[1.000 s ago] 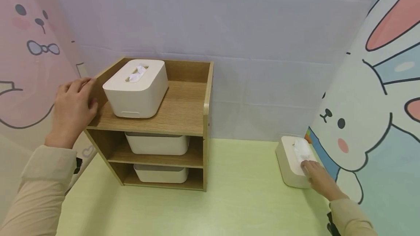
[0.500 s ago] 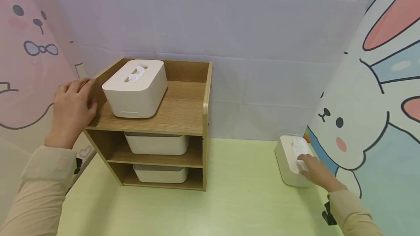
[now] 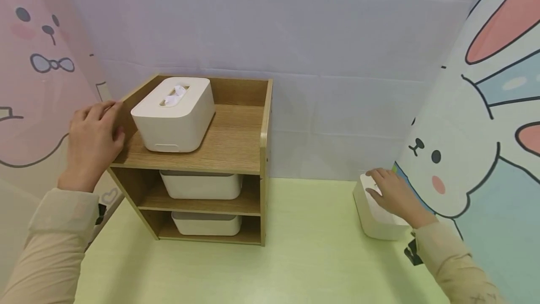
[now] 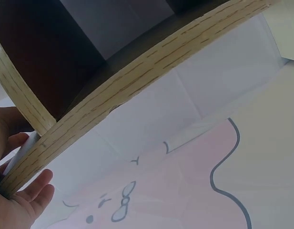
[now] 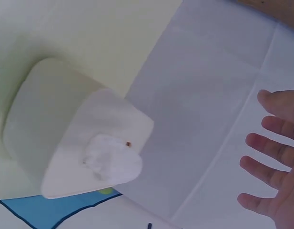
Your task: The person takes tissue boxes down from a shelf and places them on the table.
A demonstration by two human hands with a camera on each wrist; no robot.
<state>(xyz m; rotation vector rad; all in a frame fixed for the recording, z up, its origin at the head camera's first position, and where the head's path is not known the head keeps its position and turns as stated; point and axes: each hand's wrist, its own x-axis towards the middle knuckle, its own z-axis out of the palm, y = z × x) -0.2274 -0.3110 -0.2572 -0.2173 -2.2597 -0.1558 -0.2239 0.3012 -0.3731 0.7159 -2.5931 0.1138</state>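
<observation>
On the wooden shelf unit (image 3: 236, 140), my left hand (image 3: 90, 140) grips the upper edge of the left side panel. The left wrist view shows the panel (image 4: 113, 102) between the thumb and the fingers of that hand (image 4: 18, 210). My right hand (image 3: 392, 196) hovers over a white tissue box (image 3: 373, 219) on the table at right, covering much of its top. Its fingers (image 5: 261, 171) are spread with nothing in them in the right wrist view. A tissue (image 5: 113, 162) sticks out of the box's slot there. Another white tissue box (image 3: 173, 128) sits on the shelf's top level.
One white bin (image 3: 204, 186) stands in the middle compartment and another white bin (image 3: 206, 225) in the bottom one. The light green table (image 3: 312, 247) reaches a pale back curtain (image 3: 320, 60). Cartoon-printed sheets (image 3: 464, 163) hang at both sides.
My right hand has moved away from the tissue at the box's front, up and back over its top, with its fingers opening out. The left hand stays on the shelf panel.
</observation>
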